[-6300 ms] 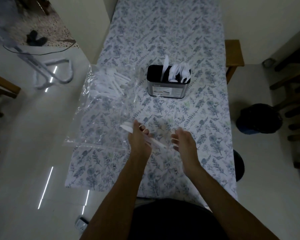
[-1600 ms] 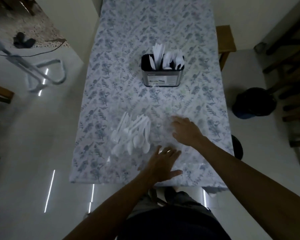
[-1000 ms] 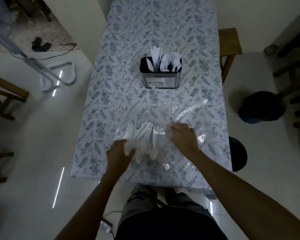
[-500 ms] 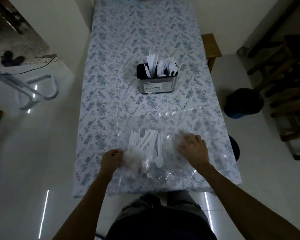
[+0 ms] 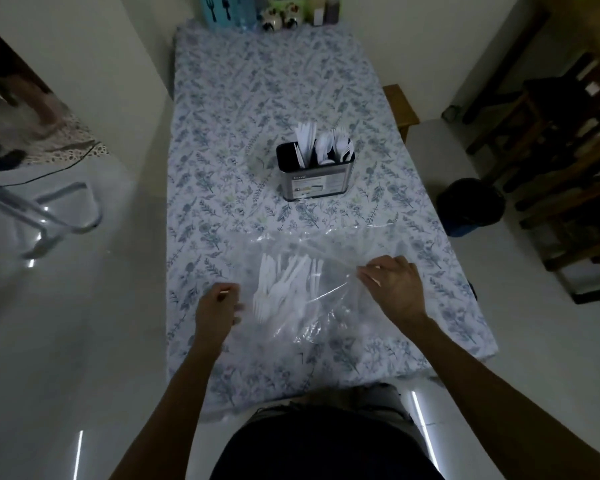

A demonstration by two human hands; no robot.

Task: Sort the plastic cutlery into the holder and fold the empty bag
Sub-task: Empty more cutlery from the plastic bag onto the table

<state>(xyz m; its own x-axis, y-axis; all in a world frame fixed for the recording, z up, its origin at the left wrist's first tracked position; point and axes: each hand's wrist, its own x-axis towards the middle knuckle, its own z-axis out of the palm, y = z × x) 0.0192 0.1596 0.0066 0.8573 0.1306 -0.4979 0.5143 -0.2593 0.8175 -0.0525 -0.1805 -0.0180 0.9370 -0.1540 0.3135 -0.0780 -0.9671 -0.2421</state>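
We stand at the near end of a long table under a leaf-print cloth, pale glossy floor on both sides, a dark bin at three o'clock. The clear bag lies flat at the near end with a heap of white cutlery on it. At twelve o'clock from that heap stands the holder, partly filled with upright pieces. Our right hand pinches a raised fold of the bag; our left hand is curled shut at the bag's nine o'clock edge, and we cannot tell what it grips. Half a second ago our right palm lay flat on the film.
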